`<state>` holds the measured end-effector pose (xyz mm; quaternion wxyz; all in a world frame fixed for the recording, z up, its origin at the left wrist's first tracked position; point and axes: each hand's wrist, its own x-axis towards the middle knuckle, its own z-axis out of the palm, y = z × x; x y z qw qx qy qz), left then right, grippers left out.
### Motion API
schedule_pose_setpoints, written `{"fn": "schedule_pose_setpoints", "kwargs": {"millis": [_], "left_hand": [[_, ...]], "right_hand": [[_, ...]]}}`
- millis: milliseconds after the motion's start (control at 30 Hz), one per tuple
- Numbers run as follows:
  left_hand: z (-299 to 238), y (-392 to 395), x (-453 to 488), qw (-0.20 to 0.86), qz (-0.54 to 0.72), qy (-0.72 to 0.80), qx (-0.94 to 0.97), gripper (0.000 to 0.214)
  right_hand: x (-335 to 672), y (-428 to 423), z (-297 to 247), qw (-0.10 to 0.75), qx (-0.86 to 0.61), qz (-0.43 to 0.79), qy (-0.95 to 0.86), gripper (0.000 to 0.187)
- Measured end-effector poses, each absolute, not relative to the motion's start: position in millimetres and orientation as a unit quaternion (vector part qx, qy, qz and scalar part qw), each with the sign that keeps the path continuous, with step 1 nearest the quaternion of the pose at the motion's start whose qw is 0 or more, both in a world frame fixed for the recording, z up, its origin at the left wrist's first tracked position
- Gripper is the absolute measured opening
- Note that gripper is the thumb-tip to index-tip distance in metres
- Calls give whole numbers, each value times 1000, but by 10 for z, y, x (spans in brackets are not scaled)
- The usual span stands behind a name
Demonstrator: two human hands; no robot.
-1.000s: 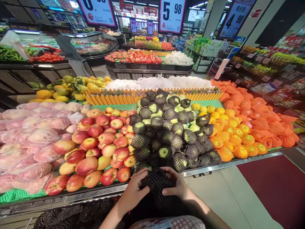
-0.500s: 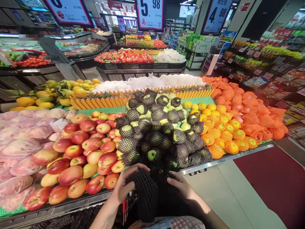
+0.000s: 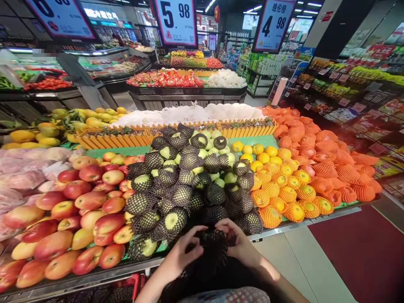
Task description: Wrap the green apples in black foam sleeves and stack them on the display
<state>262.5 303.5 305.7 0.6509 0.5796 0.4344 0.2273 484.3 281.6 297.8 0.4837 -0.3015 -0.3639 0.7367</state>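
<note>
Low at the front of the display, both my hands hold a dark, shadowed black foam fruit net [image 3: 214, 246] between them. My left hand [image 3: 184, 252] curls around its left side, thumb and forefinger bent toward it. My right hand [image 3: 240, 246] grips the other side with thumb and fingertips. Whether fruit sits inside the net is too dark to tell. Right beyond my hands lies a heap of green apples [image 3: 172, 221], many wrapped in black foam nets. Red apples [image 3: 105, 225] are piled to the left of them.
Oranges [image 3: 293, 209] in orange nets lie to the right, with orange-netted fruit [image 3: 325, 168] beyond. Bagged pink fruit [image 3: 19, 174] is at far left. A metal edge [image 3: 303, 225] borders the stand. A person [image 3: 78, 73] stands at the back left; price screens [image 3: 176, 23] hang overhead.
The view has shifted, so the fruit sits further left. My hands have come closer together, and the long stretch of black net under my left hand no longer shows clearly.
</note>
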Motion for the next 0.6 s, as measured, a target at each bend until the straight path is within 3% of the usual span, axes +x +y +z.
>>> {"fn": "schedule_pose_setpoints", "kwargs": {"millis": [167, 300, 367, 433, 533, 600], "left_hand": [[3044, 3076, 3165, 576, 198, 450, 654, 21], [3074, 3171, 3298, 509, 337, 489, 623, 21], [3102, 3244, 3338, 470, 379, 507, 616, 21], [3158, 3345, 3403, 443, 373, 514, 632, 22], [3310, 3597, 3575, 420, 356, 503, 666, 22], [3420, 3861, 3744, 391, 348, 499, 691, 22]], "right_hand": [[5277, 2939, 2976, 461, -291, 756, -362, 61], [5582, 3035, 2958, 360, -306, 801, -368, 81], [5678, 3071, 2935, 326, -306, 819, -360, 71], [5740, 3103, 2907, 344, -335, 812, -333, 51], [5821, 3148, 2879, 426, -421, 749, -284, 33], [5896, 3168, 2885, 479, -460, 693, -282, 35]]}}
